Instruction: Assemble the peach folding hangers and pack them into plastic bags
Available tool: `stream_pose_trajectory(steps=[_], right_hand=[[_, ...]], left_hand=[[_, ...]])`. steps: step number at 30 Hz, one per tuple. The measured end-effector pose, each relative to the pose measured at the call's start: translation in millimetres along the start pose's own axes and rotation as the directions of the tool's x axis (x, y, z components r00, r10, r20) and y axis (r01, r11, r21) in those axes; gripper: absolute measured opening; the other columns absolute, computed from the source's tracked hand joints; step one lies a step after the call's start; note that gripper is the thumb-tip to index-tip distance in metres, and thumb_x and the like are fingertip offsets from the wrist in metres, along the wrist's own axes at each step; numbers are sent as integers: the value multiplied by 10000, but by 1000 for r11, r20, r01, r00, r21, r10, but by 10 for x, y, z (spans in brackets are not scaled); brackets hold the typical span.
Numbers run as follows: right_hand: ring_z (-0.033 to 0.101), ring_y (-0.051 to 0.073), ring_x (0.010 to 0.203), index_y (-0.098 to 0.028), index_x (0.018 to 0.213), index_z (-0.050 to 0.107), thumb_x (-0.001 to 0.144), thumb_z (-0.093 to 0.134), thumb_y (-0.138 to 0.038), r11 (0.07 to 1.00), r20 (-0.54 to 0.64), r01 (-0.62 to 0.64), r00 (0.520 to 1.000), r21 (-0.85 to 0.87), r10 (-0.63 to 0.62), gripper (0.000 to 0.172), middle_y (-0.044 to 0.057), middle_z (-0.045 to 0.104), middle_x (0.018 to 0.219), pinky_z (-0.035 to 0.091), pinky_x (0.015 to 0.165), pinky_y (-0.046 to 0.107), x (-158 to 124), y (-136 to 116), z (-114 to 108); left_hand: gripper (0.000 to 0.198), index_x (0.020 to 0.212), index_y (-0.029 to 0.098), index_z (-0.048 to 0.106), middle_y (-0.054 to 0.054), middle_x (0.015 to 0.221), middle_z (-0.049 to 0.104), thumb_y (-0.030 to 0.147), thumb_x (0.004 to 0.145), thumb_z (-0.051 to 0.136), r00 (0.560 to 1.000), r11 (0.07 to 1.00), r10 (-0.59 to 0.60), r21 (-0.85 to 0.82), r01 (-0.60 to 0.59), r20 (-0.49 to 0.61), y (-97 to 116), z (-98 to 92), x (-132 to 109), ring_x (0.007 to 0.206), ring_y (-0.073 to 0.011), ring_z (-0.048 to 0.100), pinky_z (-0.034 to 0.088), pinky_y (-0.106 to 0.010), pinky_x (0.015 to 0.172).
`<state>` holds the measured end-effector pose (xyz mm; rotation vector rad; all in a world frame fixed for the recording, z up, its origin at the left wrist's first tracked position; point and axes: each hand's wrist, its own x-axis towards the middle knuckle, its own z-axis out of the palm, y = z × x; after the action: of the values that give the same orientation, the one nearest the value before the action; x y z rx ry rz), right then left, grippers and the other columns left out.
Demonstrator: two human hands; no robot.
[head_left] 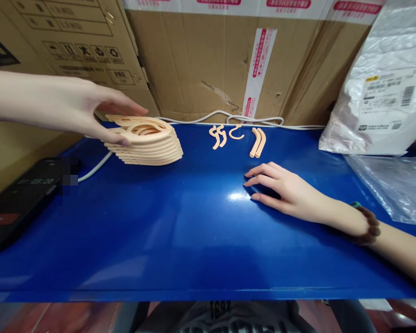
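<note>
A slanted stack of several peach plastic frames point(149, 143) lies at the back left of the blue table point(180, 231). My left hand point(90, 111) reaches in from the left and pinches the top frame, thumb under its near edge and fingers over its top. My right hand point(284, 189) rests on the table right of centre, fingers loosely spread, holding nothing. Behind it lie small peach pieces: curled hooks point(219, 136), one thin hook point(235, 133) and two curved bars point(257, 142) side by side.
Cardboard boxes point(208, 60) form a wall along the back. A white cable point(229, 121) runs along their foot. A black phone point(17, 199) lies at the left edge. A white plastic parcel point(384, 88) and clear plastic bag point(395, 185) crowd the right side.
</note>
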<state>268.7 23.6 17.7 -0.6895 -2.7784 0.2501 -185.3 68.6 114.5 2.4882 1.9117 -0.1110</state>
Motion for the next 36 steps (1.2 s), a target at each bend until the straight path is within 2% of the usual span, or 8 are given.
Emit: stream_pose_trajectory(steps=[3,6,13,18,21,25,31,36], right_hand=[[574,234,1160,-204,1196,638,1012,519,-365,1000,4,-1,1000,-2,1,272,110,619,1286,478,1001,413,-4,-9,-2],[575,232,1153,-201,1197,639,1013,515,-363,1000,6,-2,1000,-4,2,275,110,618,1287,478,999,409,-4,-13,-9],[573,233,1152,-201,1200,637,1017,506,-366,1000,10,-8,1000,-10,8,279,111,617,1286,474,1008,416,1,-15,-12],[573,234,1151,-198,1203,638,1016,505,-366,1000,13,-9,1000,-9,9,284,114,615,1286,477,1005,414,1,-21,-9],[573,233,1154,-195,1205,636,1016,505,-365,1000,12,-7,1000,-10,7,286,114,614,1285,477,1007,409,1,-24,-6],[573,230,1146,-196,1202,635,1017,502,-365,1000,13,-5,1000,-14,5,283,112,615,1280,477,1006,407,-4,-29,-10],[573,233,1149,-194,1205,636,1015,506,-367,1000,12,-4,1000,-21,4,288,114,613,1289,483,1002,416,-11,-27,-20],[581,238,1142,-199,1205,639,1014,502,-364,1000,14,-6,1000,-17,6,287,113,621,1284,490,996,429,3,-26,-15]], left_hand=[[938,1416,273,544,47,1284,677,758,618,632,998,996,-11,-86,16,65,-37,5,26,1182,-252,642,445,-352,1036],[999,1434,254,517,30,1294,669,779,589,614,991,991,-58,-111,72,119,18,11,27,1192,-262,631,449,-343,1023],[1034,1431,244,515,16,1328,639,784,552,585,992,992,-64,-104,76,109,184,8,57,1224,-260,606,420,-330,1057],[1038,1452,189,480,-1,1351,610,790,610,559,990,996,-5,-86,17,138,137,7,97,1214,-269,597,400,-347,1076],[1016,1490,242,431,12,1414,567,772,638,586,989,997,26,-73,-15,148,91,29,128,1256,-270,566,380,-360,1097],[1141,1527,250,377,9,1445,537,765,546,650,981,999,-17,-47,27,194,100,38,182,1276,-282,547,359,-359,1112],[1075,1429,184,500,-20,1362,599,798,549,547,973,998,-68,10,68,219,159,-9,216,1232,-279,573,372,-354,1087],[1092,1431,166,486,-36,1361,600,821,560,552,974,998,-54,-8,58,220,122,-7,199,1225,-278,578,375,-354,1086]])
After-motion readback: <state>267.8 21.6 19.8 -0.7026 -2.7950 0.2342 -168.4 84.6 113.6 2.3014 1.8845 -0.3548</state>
